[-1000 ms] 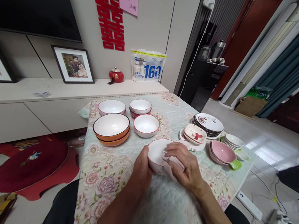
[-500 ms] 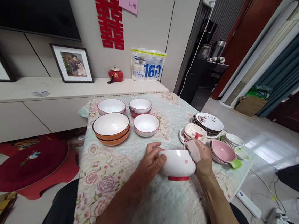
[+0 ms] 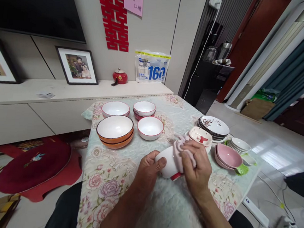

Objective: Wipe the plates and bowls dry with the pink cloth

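A white bowl (image 3: 165,162) with a red foot is tilted on its side above the front of the table. My left hand (image 3: 149,168) grips its left edge, thumb on the outer wall. On the bowl's right side, my right hand (image 3: 197,164) is closed on a pale pink cloth (image 3: 180,150) pressed against the outer wall. Part of the bowl is hidden under the cloth and fingers. Beyond my hands are a white bowl with a red rim (image 3: 150,127) and stacked orange bowls (image 3: 115,134).
At the right stand stacked dark-edged plates (image 3: 214,126), a patterned square dish (image 3: 200,135), pink leaf-shaped bowls (image 3: 229,156) and small white bowls (image 3: 240,144). More white bowls (image 3: 115,109) sit toward the back. A red stool (image 3: 38,164) is left of the floral-covered table (image 3: 104,202).
The bowl has tipped over, its red foot now turned to the lower right. My right hand has brought the cloth from the rim onto the bowl's outer side.
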